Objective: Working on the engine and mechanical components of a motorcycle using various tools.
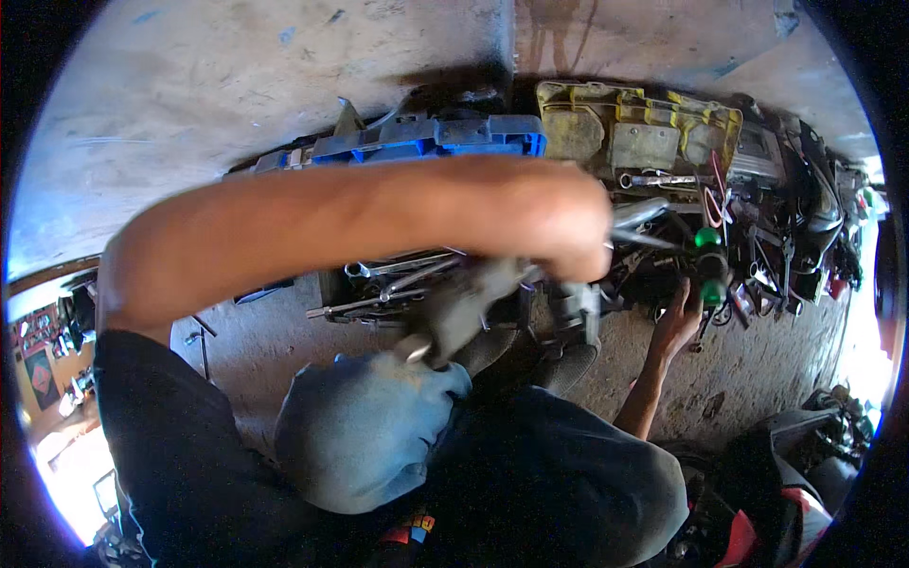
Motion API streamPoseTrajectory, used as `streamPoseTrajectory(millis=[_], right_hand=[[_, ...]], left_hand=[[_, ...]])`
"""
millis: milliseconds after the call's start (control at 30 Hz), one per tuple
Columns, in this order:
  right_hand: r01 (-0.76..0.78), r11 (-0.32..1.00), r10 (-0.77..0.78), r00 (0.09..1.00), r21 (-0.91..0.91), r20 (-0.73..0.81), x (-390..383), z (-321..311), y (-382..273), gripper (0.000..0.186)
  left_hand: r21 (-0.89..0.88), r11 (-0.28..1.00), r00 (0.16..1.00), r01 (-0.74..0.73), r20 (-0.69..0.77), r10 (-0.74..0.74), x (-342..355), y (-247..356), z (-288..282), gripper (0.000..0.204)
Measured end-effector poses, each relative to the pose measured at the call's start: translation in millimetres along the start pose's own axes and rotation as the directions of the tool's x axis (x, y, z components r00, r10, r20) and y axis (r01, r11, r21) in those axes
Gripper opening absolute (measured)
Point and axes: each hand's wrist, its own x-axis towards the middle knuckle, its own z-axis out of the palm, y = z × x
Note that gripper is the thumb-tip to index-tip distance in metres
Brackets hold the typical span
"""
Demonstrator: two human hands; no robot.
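My left arm reaches across the view, and my left hand [573, 222] is a blurred fist. From it a metal shaft runs right to a mallet [710, 265] with a black head and green faces at both ends. My right hand [676, 327] is beside the lower green face, its visible fingers stretched upward; whether it touches the mallet I cannot tell. Below my left hand is a blurred grey metal part [464, 312] with a shiny rounded end, near my knee. Several wrenches [417, 275] lie partly hidden behind my left arm.
A blue plastic tray [426, 137] and a yellow plastic tray [639, 133] stand by the wall. Assorted tools [757, 256] lie heaped at the right, with a combination wrench [658, 180] near the yellow tray. My shoes [571, 367] stand on the rough floor. Dark and red items [776, 502] are at lower right.
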Motion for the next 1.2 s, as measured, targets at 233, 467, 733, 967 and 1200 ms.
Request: streamPoseTrajectory(millis=[233,467,733,967,1200], right_hand=[[0.183,0.935,-0.151,0.981,0.305,-0.126,-29,-3,-5,0.037],[0.139,0.984,-0.144,0.988,0.114,0.045,-96,-8,51,0.024],[0.474,0.786,-0.211,0.81,-0.398,0.547,-121,33,101,0.049],[0.451,0.778,-0.177,0.825,-0.437,0.537,-119,48,103,0.065],[0.533,0.662,-0.138,0.778,-0.527,0.613,-97,42,147,0.061]], left_hand=[[0.169,0.985,0.999,-0.025,-0.025,0.029,94,44,-17,0.033],[-0.206,0.978,0.971,-0.026,-0.239,-0.025,142,38,22,0.042],[-0.185,0.928,0.918,-0.323,-0.3,0.26,185,4,76,0.028],[0.111,0.945,0.874,-0.309,-0.36,0.328,183,-3,98,0.049],[0.007,0.824,0.736,-0.566,-0.447,0.509,46,-24,45,0.04]])
